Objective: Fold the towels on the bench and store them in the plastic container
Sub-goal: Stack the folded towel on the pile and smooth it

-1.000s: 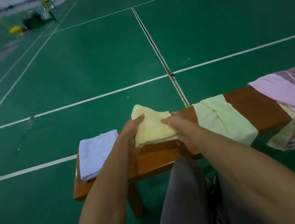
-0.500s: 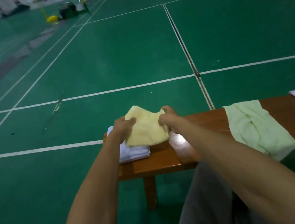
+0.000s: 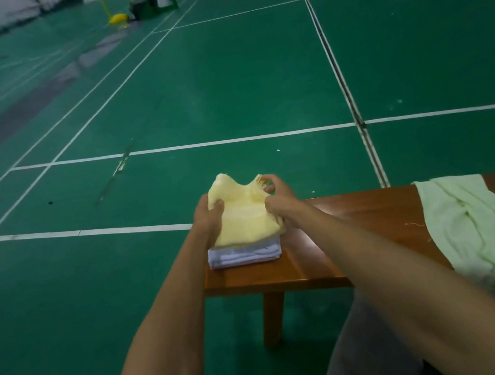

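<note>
While I look down from the head camera, the biggest thing I see is the green court floor point(image 3: 220, 76), marked with white lines point(image 3: 199, 145) and a dark seam running away from me. At the far edge of the room sit a yellow base point(image 3: 118, 18) with a thin pole and a dark green bag point(image 3: 143, 4) beside it, both small and blurred.

Nearer to me, the brown wooden tabletop point(image 3: 345, 223) stretches from centre to the right edge, with one leg point(image 3: 272, 318) visible beneath its left end. I see no plastic container anywhere in this view, so I cannot say what it holds.

A pale green towel point(image 3: 475, 229) lies crumpled and unfolded across the tabletop on the right, its near end hanging over the front edge. At the left end of the tabletop lies a folded lavender towel point(image 3: 244, 254), flat and neat. Resting on top of it is the yellow towel point(image 3: 245, 217), folded but with its far edge lifted off the stack.

My left hand point(image 3: 209, 215) grips the yellow towel's left side, thumb on top, fingers curled beneath. My right hand point(image 3: 276, 197) pinches the right far corner between thumb and curled fingers point(image 3: 266, 180), where a few loose threads stick out. Grey trousers point(image 3: 363, 365) show below my right arm.
</note>
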